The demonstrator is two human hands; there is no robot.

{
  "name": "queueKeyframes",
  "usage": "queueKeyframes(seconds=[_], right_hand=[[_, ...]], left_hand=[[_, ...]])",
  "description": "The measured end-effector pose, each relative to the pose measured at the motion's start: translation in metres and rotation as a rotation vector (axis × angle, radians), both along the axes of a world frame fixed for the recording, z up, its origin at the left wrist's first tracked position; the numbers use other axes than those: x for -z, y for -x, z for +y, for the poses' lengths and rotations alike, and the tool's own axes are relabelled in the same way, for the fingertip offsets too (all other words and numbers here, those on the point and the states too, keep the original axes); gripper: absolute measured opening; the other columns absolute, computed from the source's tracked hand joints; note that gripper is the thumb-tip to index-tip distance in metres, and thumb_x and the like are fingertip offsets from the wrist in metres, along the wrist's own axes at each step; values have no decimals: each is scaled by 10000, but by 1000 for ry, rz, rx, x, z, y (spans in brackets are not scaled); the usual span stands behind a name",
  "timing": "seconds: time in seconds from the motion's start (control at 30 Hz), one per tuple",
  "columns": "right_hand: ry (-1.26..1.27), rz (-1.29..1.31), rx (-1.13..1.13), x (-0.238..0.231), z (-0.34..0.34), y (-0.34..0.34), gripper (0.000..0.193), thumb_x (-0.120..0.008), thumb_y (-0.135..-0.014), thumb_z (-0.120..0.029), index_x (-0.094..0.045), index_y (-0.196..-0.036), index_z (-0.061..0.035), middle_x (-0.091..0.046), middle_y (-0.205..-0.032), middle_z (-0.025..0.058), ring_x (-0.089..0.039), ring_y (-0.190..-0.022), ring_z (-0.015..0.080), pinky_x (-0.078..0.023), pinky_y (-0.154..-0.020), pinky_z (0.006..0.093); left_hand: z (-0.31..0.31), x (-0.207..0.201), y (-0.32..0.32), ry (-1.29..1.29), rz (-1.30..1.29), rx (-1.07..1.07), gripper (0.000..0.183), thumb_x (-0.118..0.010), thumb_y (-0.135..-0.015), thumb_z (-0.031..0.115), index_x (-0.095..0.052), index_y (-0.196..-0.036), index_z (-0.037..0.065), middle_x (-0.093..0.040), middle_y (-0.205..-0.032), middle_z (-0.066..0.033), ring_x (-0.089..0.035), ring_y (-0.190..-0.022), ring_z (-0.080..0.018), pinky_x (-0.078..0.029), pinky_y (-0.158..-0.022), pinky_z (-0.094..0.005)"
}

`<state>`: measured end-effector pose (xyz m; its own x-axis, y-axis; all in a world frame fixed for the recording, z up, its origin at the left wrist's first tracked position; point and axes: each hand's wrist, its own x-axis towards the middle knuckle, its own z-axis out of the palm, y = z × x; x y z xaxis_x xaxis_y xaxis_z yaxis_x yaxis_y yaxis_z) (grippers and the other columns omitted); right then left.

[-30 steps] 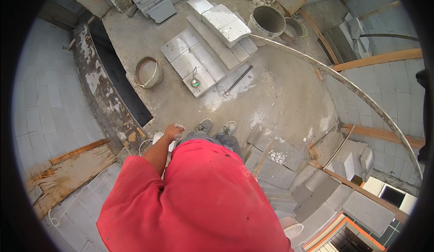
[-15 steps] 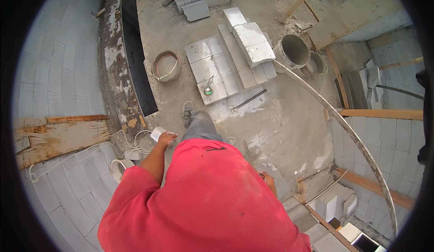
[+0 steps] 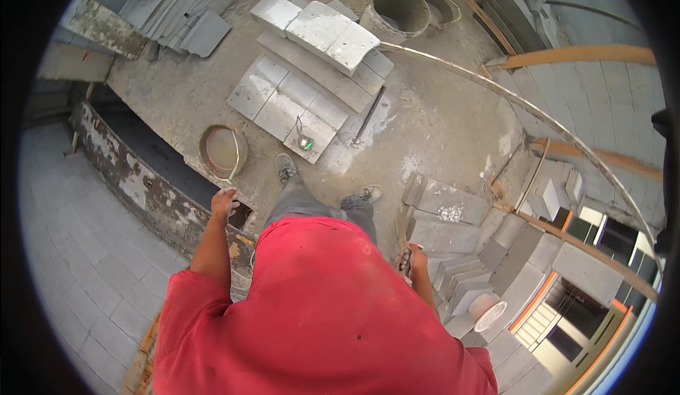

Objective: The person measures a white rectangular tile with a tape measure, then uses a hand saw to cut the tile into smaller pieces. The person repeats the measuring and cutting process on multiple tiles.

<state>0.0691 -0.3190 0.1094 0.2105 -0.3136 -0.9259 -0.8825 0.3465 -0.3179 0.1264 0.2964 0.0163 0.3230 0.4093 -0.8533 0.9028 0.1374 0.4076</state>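
Observation:
My left hand point(image 3: 224, 203) is out to the left, just short of a round bucket point(image 3: 243, 150) with a pale handle. Its fingers look curled; whether anything is in them is hidden. Down at my right side, my right hand point(image 3: 413, 259) is closed round a dark grip. From there a narrow, flat, tan piece point(image 3: 401, 230) points forward; the tool's kind is unclear. Ahead of my shoes lies a stack of pale blocks point(image 3: 281, 104), with a small round green-and-silver device point(image 3: 305, 143) on its near corner.
A dark metal bar point(image 3: 370, 116) lies beside the stack. Behind it stand a large bucket point(image 3: 397, 14) and a smaller one. A long opening point(image 3: 159, 154) runs along the left wall. More blocks point(image 3: 448, 204) are piled at right, near a white bucket point(image 3: 489, 313). A curved pale strip point(image 3: 520, 101) crosses the right side.
My view and body have turned to the right. My left hand has moved forward toward the bucket, and the white piece seen at it no longer shows. Both shoes are visible now.

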Motion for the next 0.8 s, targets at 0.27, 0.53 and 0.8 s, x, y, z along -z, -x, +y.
queueKeyframes(seconds=[0.27, 0.53, 0.8], right_hand=[[434, 180, 131, 6, 113, 125, 322, -650, -782, -250, -659, -787, 72, -653, -695, 186, -645, -601, 276, -479, -529, 414], [444, 430, 75, 16, 217, 192, 401, -698, -742, -318, -699, -882, 57, -696, -823, 229, -692, -764, 347, -522, -650, 418], [307, 459, 297, 3, 170, 203, 388, -702, -742, -325, -695, -887, 35, -695, -813, 214, -692, -727, 310, -530, -665, 402]], left_hand=[[72, 53, -166, 142, 23, 453, 374, -500, -949, 358, -608, -1210, 113, -661, -1169, -14, -629, -1046, -176, -453, -827, -386], [-119, 9, -257, 195, -169, 878, 386, -627, -788, -31, -600, -1167, 38, -616, -1148, -127, -665, -876, -242, -535, -811, -367], [-160, -8, -239, 170, 65, 835, 469, -545, -796, -164, -536, -1223, 31, -614, -1112, -140, -650, -921, -246, -566, -832, -319]])
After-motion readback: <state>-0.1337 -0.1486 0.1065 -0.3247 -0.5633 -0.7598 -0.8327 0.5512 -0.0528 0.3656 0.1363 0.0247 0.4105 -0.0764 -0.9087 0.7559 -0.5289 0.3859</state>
